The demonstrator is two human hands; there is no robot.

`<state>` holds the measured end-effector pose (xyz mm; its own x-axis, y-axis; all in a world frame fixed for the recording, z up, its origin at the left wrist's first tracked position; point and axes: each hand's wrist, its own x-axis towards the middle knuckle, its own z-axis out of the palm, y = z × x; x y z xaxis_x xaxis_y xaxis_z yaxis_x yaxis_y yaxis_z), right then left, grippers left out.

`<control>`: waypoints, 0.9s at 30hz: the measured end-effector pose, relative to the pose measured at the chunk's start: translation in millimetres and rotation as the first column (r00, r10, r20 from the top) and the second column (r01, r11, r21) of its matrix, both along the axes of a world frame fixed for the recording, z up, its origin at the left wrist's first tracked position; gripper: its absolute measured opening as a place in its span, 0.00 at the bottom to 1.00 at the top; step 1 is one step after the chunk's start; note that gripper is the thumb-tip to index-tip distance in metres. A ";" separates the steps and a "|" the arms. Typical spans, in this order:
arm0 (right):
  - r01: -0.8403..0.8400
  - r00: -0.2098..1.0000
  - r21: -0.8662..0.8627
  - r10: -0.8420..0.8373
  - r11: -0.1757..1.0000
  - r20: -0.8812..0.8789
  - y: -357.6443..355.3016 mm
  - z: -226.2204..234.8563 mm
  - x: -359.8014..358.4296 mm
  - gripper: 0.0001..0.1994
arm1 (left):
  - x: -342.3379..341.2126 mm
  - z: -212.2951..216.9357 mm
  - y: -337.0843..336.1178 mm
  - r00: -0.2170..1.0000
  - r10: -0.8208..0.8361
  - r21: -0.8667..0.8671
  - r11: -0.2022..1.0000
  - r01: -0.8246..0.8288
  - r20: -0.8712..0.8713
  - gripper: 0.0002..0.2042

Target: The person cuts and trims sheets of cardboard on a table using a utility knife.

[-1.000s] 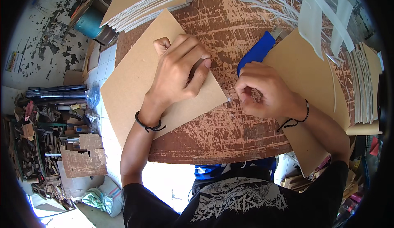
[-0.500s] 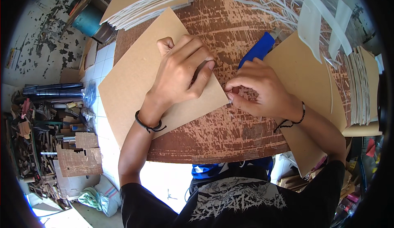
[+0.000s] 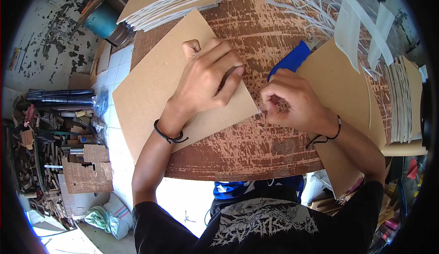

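Note:
A brown cardboard sheet (image 3: 155, 89) lies on the worn brown table (image 3: 256, 148), its left part hanging over the edge. My left hand (image 3: 206, 80) presses flat on the sheet near its right edge, fingers spread. My right hand (image 3: 295, 103) is curled at the sheet's lower right corner, fingertips pinched together on something too small to make out. Just behind that hand lies a blue flat tool (image 3: 290, 61).
A stack of brown boards with white edges (image 3: 169, 2) sits at the back left. More brown sheets (image 3: 347, 94) and a white-edged stack (image 3: 404, 98) lie to the right. White strips (image 3: 329, 11) are scattered at the back. Scrap cardboard (image 3: 82, 171) piles up on the floor at left.
My right hand has slid left and down from beside the blue tool to the sheet's lower right corner. My left hand stays pressed on the sheet.

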<state>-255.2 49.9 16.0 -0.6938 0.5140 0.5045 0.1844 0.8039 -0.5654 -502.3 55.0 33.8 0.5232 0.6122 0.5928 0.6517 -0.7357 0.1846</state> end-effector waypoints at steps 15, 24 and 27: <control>0.105 0.994 0.022 -0.104 0.994 -0.030 0.6 0.5 -9.5 0.05 | 1.4 2.9 -5.0 1.000 -0.004 -0.008 1.000 0.004 -0.026 0.05; 0.099 0.995 0.140 -0.099 0.985 -0.011 2.9 -6.4 -12.8 0.06 | 4.1 3.0 -6.6 0.999 -0.015 -0.009 1.000 0.015 -0.032 0.05; 0.087 0.996 0.147 -0.091 0.985 0.019 3.6 -2.4 -15.1 0.06 | 3.9 2.7 -5.8 0.999 -0.018 -0.013 1.000 0.017 -0.028 0.04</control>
